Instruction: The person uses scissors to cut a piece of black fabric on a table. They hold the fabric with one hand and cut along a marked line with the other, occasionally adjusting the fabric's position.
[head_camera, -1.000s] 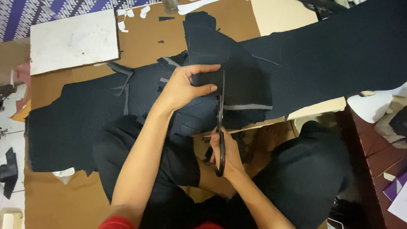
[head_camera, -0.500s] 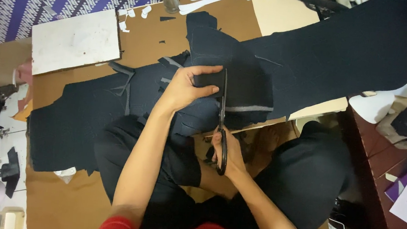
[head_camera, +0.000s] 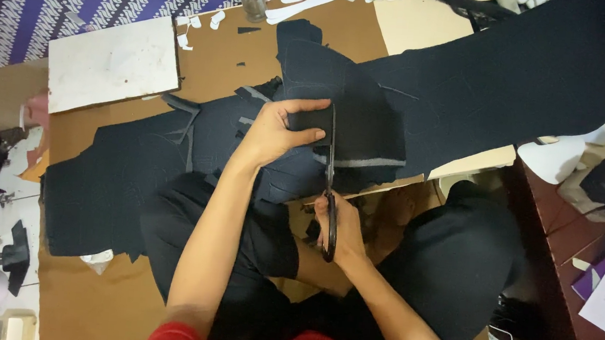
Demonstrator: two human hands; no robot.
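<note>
Brown cardboard floor (head_camera: 217,60); we see left hand (head_camera: 273,134) pinching dark fabric (head_camera: 365,117), right hand (head_camera: 341,228) clamped on scissors (head_camera: 330,187), blades in cloth.

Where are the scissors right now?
Head view, centre: the scissors are in the right hand, blades pointing up through the dark fabric beside the left hand.
</note>
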